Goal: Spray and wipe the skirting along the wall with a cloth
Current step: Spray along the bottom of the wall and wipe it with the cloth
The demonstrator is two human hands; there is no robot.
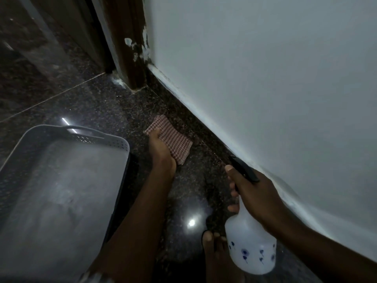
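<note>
A dark speckled skirting (183,105) runs along the foot of the white wall (265,68), from the brown door frame toward the lower right. My left hand (160,149) grips a folded red-and-white checked cloth (173,137) just above the floor, close to the skirting but apart from it. My right hand (253,193) holds a white spray bottle (251,248) with blue flower prints by its neck. Its black nozzle (242,168) points up along the skirting.
A grey plastic basket (61,190) with perforated rim stands on the dark polished granite floor (102,105) at left, beside my left forearm. A brown door frame (130,48) with white paint smears ends the skirting at the far end. My bare foot (216,252) rests below the bottle.
</note>
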